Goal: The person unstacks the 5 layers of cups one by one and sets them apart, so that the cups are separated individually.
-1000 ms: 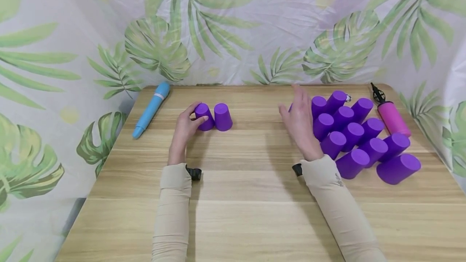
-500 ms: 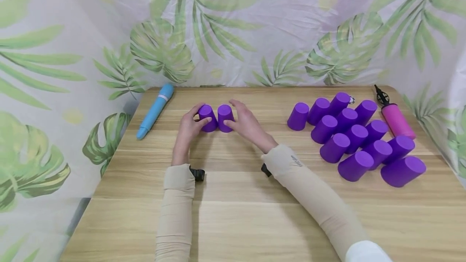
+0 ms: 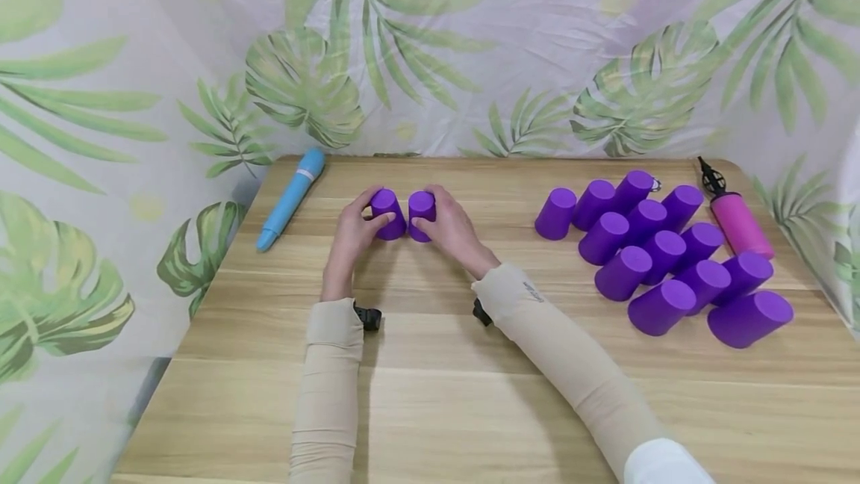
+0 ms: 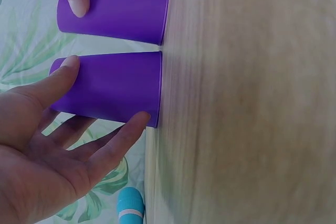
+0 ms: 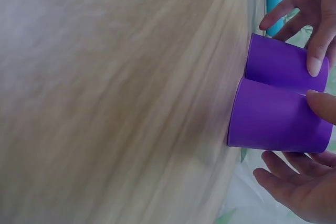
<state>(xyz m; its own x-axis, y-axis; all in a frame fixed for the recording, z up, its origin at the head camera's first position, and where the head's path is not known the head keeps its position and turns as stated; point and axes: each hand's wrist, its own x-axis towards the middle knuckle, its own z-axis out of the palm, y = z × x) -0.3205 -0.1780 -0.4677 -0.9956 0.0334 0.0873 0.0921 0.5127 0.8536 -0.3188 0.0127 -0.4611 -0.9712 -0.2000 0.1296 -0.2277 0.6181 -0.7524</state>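
Observation:
Two purple cups stand mouth down, side by side, near the far edge of the table. My left hand (image 3: pixel 352 234) holds the left cup (image 3: pixel 395 219) between thumb and fingers; in the left wrist view its thumb lies on the upper part of that cup (image 4: pixel 110 90). Around the right cup (image 3: pixel 422 205) my right hand (image 3: pixel 458 231) has its thumb in front and its fingers on the far side. In the right wrist view this cup (image 5: pixel 278 119) partly covers the other one. Their rims nearly touch at the tabletop.
Several more purple cups (image 3: pixel 622 273) stand mouth down in a cluster on the right of the wooden table (image 3: pixel 430 409). A pink pump (image 3: pixel 740 224) with a black nozzle lies beyond them. At the far left is a light-blue stick-shaped tool (image 3: pixel 289 204). A leaf-print cloth (image 3: pixel 430 58) hangs behind.
My right hand has come left from the cup cluster and taken hold of the right cup. My left hand keeps its hold on the left cup. The head view has shifted slightly.

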